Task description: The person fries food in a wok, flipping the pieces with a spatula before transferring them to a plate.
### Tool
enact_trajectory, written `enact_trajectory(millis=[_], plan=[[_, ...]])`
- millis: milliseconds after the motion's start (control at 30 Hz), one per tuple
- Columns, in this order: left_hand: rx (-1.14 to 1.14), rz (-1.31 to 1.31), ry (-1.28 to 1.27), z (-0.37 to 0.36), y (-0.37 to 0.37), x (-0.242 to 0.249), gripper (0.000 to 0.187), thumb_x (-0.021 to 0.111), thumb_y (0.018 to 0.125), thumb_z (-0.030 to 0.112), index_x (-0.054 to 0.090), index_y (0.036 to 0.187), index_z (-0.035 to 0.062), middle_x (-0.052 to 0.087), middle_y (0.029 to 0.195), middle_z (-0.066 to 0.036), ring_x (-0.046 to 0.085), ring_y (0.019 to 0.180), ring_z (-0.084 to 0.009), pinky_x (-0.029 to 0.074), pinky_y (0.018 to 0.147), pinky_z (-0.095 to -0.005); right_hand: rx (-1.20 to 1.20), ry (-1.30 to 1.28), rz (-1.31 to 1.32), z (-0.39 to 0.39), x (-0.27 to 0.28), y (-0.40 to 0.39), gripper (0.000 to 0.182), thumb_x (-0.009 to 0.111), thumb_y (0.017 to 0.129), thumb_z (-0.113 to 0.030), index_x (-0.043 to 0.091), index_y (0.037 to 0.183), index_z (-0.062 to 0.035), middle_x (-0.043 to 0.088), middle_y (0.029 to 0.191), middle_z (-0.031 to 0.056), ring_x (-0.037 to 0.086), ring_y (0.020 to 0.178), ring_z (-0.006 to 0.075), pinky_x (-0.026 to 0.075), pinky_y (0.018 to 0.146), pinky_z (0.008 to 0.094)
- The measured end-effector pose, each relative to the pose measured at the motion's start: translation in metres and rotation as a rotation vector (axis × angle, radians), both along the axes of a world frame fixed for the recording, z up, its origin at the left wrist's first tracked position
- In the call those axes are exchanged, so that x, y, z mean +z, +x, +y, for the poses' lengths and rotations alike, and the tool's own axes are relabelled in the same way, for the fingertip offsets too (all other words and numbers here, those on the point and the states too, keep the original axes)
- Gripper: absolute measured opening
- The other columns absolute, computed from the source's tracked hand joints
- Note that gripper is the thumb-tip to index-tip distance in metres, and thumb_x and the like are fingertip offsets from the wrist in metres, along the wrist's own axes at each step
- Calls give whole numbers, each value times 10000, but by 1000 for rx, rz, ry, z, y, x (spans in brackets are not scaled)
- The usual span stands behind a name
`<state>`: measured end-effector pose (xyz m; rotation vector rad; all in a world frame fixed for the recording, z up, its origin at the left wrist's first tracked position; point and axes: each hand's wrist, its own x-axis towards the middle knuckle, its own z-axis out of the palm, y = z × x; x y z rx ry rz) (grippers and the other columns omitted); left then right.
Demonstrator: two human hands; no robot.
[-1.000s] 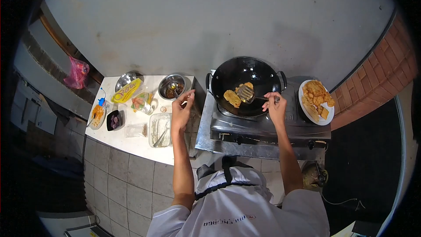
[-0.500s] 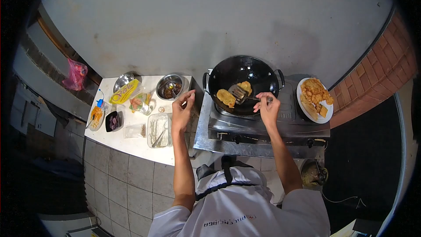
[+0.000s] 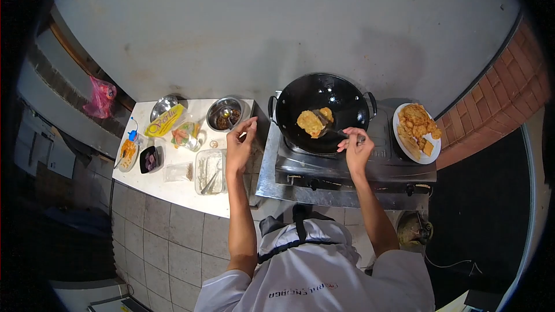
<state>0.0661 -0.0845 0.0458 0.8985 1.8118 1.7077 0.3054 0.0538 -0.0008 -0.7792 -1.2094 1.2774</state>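
Observation:
My right hand grips the handle of a metal spatula, whose blade is among the fried pieces in a black wok. One golden piece lies at the blade's left side; another is partly seen behind it. The wok stands on a steel gas stove. My left hand is held up left of the wok, near the table's right edge, with thumb and fingers bent toward each other; whether anything is between them is too small to tell.
A white plate of fried food stands right of the wok. On the white table at left are a steel bowl, a plastic tub of batter with a spoon, a yellow packet and a black bowl.
The left fried piece has shifted right and up in the wok, against the other one. The spatula blade has moved a little right and tilted. My left hand has hardly moved.

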Motion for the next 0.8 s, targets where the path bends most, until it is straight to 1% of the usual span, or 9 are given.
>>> enact_trajectory(millis=[67, 133, 200, 300, 467, 600, 667, 700, 800], plan=[[-2, -14, 6, 2, 1, -1, 295, 590, 874, 206, 621, 1080, -3, 600, 861, -25, 487, 779, -79, 393, 726, -221, 4, 68, -44, -6, 0, 0, 94, 477, 871, 2, 531, 832, 69, 602, 859, 131, 584, 537, 133, 494, 407, 243], [-4, -15, 11, 3, 1, -1, 290, 589, 875, 201, 622, 1081, 0, 599, 858, -25, 486, 773, -76, 392, 725, -217, 42, 390, -358, -15, 4, 0, 34, 528, 830, 29, 545, 845, 54, 603, 894, 134, 614, 619, 176, 517, 496, 261], [-11, -13, 12, 4, 0, -3, 288, 589, 875, 201, 623, 1081, 2, 598, 857, -24, 485, 774, -75, 391, 722, -215, 105, 709, -538, -22, 3, 4, 102, 581, 769, 49, 559, 868, 45, 589, 927, 175, 618, 807, 313, 517, 684, 336], [-7, -17, -7, 3, -2, -2, 286, 591, 875, 203, 625, 1080, 7, 597, 856, -23, 482, 774, -72, 389, 717, -211, 249, 929, -645, -36, 12, 15, 144, 608, 753, 42, 553, 884, 67, 589, 948, 169, 624, 810, 319, 527, 691, 371], [14, -32, -34, 2, -3, 1, 283, 593, 875, 205, 627, 1077, 9, 596, 860, -21, 475, 767, -70, 386, 710, -210, 271, 964, -668, -48, 30, 29, 162, 618, 741, 46, 556, 891, 58, 589, 959, 169, 627, 812, 314, 534, 676, 359], [3, -24, -13, 4, -3, -1, 282, 593, 874, 204, 627, 1076, 10, 596, 869, -19, 471, 779, -75, 387, 714, -219, 208, 877, -628, -37, 26, 32, 128, 595, 742, 63, 555, 862, 46, 591, 938, 173, 625, 801, 302, 531, 660, 336], [6, -7, -4, 5, -2, 1, 281, 594, 874, 204, 628, 1074, 9, 596, 871, -18, 471, 787, -77, 388, 717, -223, 51, 659, -522, -27, 23, 32, 58, 534, 795, 91, 559, 843, 69, 597, 919, 152, 606, 594, 161, 485, 476, 247], [5, -10, -3, 4, -1, 1, 280, 593, 874, 203, 629, 1072, 9, 597, 870, -19, 472, 792, -79, 389, 721, -226, 13, 541, -368, -23, 23, 28, 57, 499, 835, 73, 556, 833, 71, 601, 891, 139, 567, 512, 110, 438, 394, 213], [8, -4, 5, 4, 1, 0, 275, 592, 874, 200, 631, 1068, 8, 597, 864, -18, 472, 792, -78, 388, 718, -227, -45, 266, -227, -7, 27, 27, 83, 520, 861, 11, 564, 808, 57, 613, 790, 108, 569, 496, 104, 439, 369, 219]])
